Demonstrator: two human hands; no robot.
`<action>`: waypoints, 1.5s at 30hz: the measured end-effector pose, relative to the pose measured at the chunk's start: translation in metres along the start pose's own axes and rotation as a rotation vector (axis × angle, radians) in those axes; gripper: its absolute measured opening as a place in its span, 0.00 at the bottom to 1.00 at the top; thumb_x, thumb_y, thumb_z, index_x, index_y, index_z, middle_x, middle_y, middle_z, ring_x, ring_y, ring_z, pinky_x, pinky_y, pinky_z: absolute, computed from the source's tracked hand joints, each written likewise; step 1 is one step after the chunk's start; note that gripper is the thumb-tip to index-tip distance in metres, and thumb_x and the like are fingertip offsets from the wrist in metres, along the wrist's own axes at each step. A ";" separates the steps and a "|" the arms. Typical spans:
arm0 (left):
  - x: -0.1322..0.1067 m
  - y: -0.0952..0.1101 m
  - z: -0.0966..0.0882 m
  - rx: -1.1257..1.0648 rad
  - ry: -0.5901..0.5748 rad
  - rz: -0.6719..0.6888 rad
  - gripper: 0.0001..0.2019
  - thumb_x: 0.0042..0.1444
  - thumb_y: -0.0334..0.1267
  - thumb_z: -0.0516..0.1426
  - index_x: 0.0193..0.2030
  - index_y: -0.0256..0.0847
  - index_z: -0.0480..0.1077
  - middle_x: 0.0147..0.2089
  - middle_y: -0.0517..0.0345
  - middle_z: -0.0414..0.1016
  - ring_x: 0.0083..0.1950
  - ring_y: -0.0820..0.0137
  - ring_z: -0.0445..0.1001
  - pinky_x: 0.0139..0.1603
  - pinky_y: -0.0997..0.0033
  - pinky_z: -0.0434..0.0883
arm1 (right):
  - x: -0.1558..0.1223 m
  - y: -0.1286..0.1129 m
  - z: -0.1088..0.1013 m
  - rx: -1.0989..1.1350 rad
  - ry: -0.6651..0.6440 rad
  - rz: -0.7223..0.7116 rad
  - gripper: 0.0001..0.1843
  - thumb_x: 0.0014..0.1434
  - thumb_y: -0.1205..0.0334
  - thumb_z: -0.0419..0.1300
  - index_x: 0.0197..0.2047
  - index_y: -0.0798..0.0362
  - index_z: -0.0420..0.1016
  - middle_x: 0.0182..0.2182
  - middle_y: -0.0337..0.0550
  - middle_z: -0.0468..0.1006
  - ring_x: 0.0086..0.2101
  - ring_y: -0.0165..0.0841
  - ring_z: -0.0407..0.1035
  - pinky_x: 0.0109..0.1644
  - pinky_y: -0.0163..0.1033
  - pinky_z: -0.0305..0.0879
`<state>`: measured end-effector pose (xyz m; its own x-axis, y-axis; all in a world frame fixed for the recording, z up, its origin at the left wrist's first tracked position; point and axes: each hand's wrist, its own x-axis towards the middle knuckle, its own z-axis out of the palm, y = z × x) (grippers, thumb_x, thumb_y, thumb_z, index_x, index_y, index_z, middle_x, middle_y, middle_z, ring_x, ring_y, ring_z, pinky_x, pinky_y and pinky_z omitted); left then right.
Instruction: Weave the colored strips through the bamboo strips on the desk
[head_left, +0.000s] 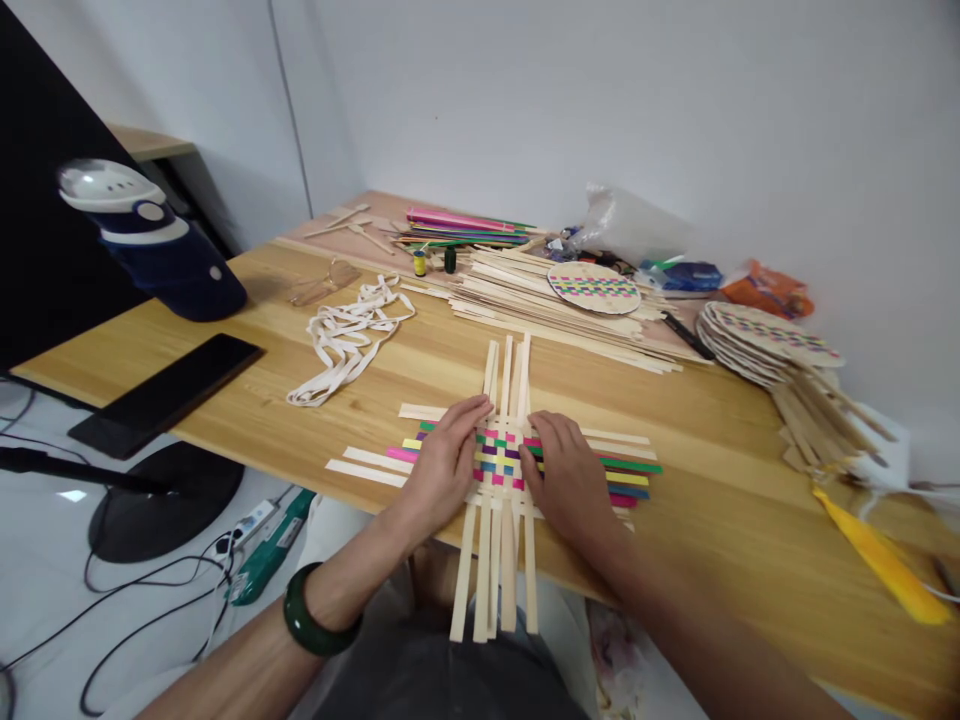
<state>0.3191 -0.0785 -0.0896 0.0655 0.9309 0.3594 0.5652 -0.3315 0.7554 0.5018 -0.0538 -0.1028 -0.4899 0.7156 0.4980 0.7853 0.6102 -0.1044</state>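
A small bamboo weave [499, 462] lies on the wooden table [720, 500], with pale vertical strips crossed by pink, green, yellow, blue and natural strips. My left hand [446, 465] presses on its left side, fingers together and pointing to the right. My right hand [566, 480] lies on its right side, fingers angled toward the left. Both hands hold the weave between them and cover the ends of the crossing strips. Long pale strips [480, 570] stick out toward me, and shorter ones [506, 375] stick out away from me.
Behind the weave lies a large pile of bamboo strips [547, 305], topped by a round woven fan [594, 288]. Stacked fans [765, 340] sit at the right. Coiled white strips [349, 338], a black tablet [169, 390] and a blue-and-white steamer [150, 240] lie to the left.
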 end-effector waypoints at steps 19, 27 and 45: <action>0.000 0.002 0.007 0.236 0.048 0.024 0.13 0.64 0.31 0.46 0.51 0.38 0.67 0.52 0.46 0.68 0.55 0.62 0.69 0.59 0.54 0.69 | 0.004 0.000 -0.003 0.014 -0.035 0.021 0.17 0.62 0.69 0.48 0.52 0.59 0.69 0.49 0.56 0.71 0.52 0.45 0.62 0.58 0.53 0.63; -0.001 -0.003 -0.001 0.134 0.096 -0.051 0.17 0.58 0.23 0.46 0.46 0.39 0.70 0.49 0.52 0.73 0.54 0.65 0.70 0.58 0.58 0.70 | 0.004 -0.002 -0.010 -0.023 -0.026 -0.013 0.11 0.61 0.70 0.51 0.45 0.58 0.71 0.42 0.53 0.74 0.46 0.43 0.65 0.52 0.47 0.66; -0.001 0.002 0.006 0.543 -0.024 0.075 0.11 0.62 0.28 0.51 0.48 0.37 0.69 0.49 0.51 0.72 0.51 0.61 0.66 0.56 0.57 0.68 | 0.005 0.000 -0.006 -0.019 0.038 0.004 0.14 0.58 0.70 0.52 0.47 0.62 0.70 0.45 0.55 0.73 0.47 0.44 0.63 0.54 0.49 0.65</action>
<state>0.3253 -0.0790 -0.0922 0.1371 0.9130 0.3843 0.9009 -0.2762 0.3348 0.5017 -0.0522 -0.0948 -0.4720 0.7046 0.5298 0.7947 0.6003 -0.0903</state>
